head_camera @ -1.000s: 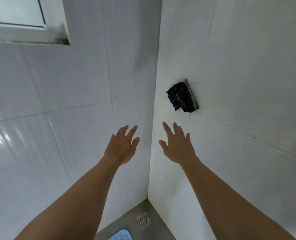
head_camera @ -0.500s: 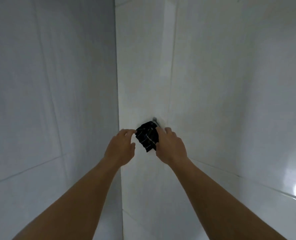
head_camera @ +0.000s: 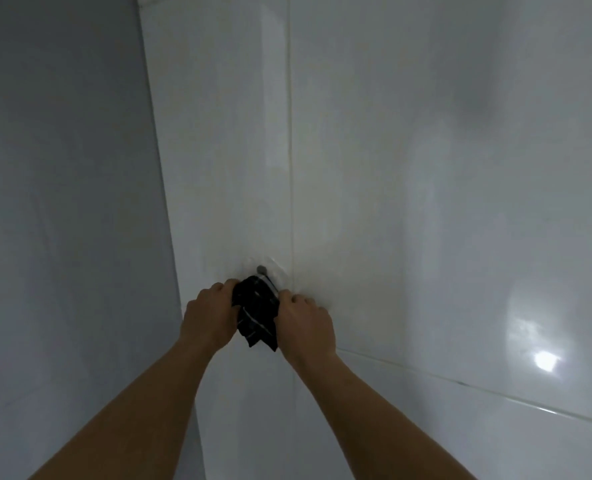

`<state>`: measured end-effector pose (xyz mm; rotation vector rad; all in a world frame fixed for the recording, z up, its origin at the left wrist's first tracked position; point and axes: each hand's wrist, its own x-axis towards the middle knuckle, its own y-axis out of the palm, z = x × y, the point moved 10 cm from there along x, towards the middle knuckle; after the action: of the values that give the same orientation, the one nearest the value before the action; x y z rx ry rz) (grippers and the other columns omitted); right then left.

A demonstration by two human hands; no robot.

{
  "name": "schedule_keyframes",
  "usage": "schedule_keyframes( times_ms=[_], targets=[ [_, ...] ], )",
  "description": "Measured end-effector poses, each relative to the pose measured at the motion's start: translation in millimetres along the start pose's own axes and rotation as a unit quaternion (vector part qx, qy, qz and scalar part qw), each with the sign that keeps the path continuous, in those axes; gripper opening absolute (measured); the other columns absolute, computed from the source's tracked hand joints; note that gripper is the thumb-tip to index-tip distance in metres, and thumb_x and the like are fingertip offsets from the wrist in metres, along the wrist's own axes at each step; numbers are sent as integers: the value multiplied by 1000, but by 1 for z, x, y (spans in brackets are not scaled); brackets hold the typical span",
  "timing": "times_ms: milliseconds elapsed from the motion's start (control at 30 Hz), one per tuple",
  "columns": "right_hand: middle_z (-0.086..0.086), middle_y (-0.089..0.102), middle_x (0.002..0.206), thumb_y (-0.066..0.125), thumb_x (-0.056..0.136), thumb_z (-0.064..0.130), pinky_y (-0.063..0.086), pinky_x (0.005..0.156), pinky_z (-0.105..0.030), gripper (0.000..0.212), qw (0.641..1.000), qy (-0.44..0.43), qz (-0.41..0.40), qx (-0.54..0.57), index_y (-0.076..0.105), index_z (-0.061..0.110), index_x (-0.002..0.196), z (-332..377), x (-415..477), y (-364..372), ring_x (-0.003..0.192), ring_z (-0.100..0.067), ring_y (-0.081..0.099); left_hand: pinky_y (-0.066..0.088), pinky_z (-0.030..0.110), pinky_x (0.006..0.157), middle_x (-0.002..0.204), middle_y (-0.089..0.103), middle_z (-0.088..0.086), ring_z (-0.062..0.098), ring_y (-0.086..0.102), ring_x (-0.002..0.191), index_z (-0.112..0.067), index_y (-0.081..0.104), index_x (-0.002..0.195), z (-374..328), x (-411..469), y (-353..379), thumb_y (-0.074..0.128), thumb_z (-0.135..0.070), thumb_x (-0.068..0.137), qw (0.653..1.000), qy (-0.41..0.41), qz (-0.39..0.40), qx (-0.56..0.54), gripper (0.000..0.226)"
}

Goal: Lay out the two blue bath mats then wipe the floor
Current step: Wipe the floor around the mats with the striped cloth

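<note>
Black cloth (head_camera: 257, 311) with thin pale stripes, bunched up, at a small metal hook (head_camera: 262, 269) on the white tiled wall (head_camera: 426, 168). The hook sits on a clear-looking pad, just left of a vertical grout line (head_camera: 291, 150). Top of the cloth is right under the hook head. Its lower corners dangle free, pointing down.

Person's left hand (head_camera: 209, 315) is on the cloth's left side, fingers (head_camera: 227, 285) curled in around the upper left edge, gripping fabric. Fingertips are hidden behind the cloth. The right hand (head_camera: 306, 325) is on the cloth's right side, fingers (head_camera: 293, 298) curled, knuckles up, holding the right edge close below the hook. Thumb hidden. So one hand each side, cloth between them.

Both forearms are bare, reaching up and forward from the bottom of the view. The hands are close together, apart from each other as far as I can see.

Cloth still looped on the hook or already off: cannot tell, its top overlaps the hook's stem.

Around it: room corner (head_camera: 164, 202) left of the hands, where a shaded grey wall (head_camera: 62, 202) meets the brighter white one. Large glossy tiles. A horizontal grout line (head_camera: 461, 382) runs low on the right. Bright light reflection (head_camera: 545, 362) on the tile at lower right, well apart from the hands.
</note>
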<state>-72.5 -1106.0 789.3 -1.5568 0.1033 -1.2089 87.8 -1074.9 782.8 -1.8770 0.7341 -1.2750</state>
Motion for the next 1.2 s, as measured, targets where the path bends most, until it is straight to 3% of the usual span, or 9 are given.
schedule_keyframes(
  times_ms=[133, 233, 300, 400, 467, 600, 733, 900, 1200],
  targets=[
    [-1, 49, 42, 97, 17, 6, 18, 43, -17, 59, 999, -20, -23, 11, 50, 14, 51, 6, 9, -7, 32, -15, 45, 49, 39, 68, 93, 63, 9, 29, 59, 84, -12, 62, 113, 9, 7, -8, 52, -21, 97, 999, -13, -45, -13, 21],
    [0, 48, 40, 94, 24, 4, 15, 43, -17, 54, 999, -12, -44, 5, 46, 15, 47, 4, 15, -18, 31, -14, 43, 50, 41, 68, 91, 62, 7, 29, 58, 83, -12, 62, 103, 14, 7, -22, 50, -20, 97, 998, -5, -57, -18, 16],
    [-3, 53, 46, 92, 41, 6, 18, 43, -20, 46, 999, -1, -51, -15, 48, 15, 51, 3, 17, -24, 37, -16, 48, 49, 40, 64, 88, 63, 7, 28, 58, 79, -12, 59, 101, 17, 3, -37, 48, -20, 97, 997, 4, -71, -25, 14],
    [-9, 65, 74, 72, 80, 11, 29, 53, -28, 28, 999, -13, -44, -16, 46, 15, 71, 7, 20, -32, 66, -25, 61, 52, 41, 63, 86, 65, 7, 25, 59, 74, -11, 59, 102, 25, -4, -60, 47, -15, 97, 996, 6, -81, -38, 14],
    [-9, 65, 89, 60, 88, 15, 32, 62, -31, 20, 1000, -20, -8, -8, 42, 15, 79, 12, 19, -35, 82, -27, 61, 53, 39, 64, 86, 66, 6, 22, 60, 73, -11, 61, 103, 33, -13, -73, 47, -14, 98, 996, -3, -73, -48, 15],
    [-8, 63, 105, 57, 89, 20, 33, 74, -34, 17, 998, -27, 53, -1, 40, 17, 87, 35, 8, -36, 100, -28, 57, 44, 29, 60, 87, 67, 4, 19, 60, 72, -13, 62, 106, 54, -44, -93, 48, -15, 99, 996, -31, -57, -66, 16],
    [-6, 62, 104, 54, 89, 18, 39, 87, -40, 11, 995, -40, 89, 21, 43, 16, 91, 66, -11, -28, 103, -28, 55, 46, 30, 62, 85, 64, 1, 18, 59, 73, -15, 61, 107, 81, -90, -108, 49, -16, 100, 992, -78, -35, -92, 14],
    [-7, 61, 106, 52, 90, 16, 38, 88, -43, 21, 987, -77, 139, 39, 52, 12, 110, 114, -51, -8, 105, -30, 54, 49, 31, 67, 84, 66, 1, 19, 62, 76, -19, 61, 99, 120, -172, -124, 52, -18, 98, 978, -162, -29, -126, 9],
    [-8, 59, 106, 50, 90, 14, 42, 93, -47, 21, 953, -162, 234, 100, 53, 12, 111, 208, -150, 40, 105, -30, 55, 48, 25, 68, 91, 66, -3, 13, 62, 82, -23, 65, 99, 182, -345, -133, 56, -18, 96, 935, -329, -17, -134, 11]
  ],
)
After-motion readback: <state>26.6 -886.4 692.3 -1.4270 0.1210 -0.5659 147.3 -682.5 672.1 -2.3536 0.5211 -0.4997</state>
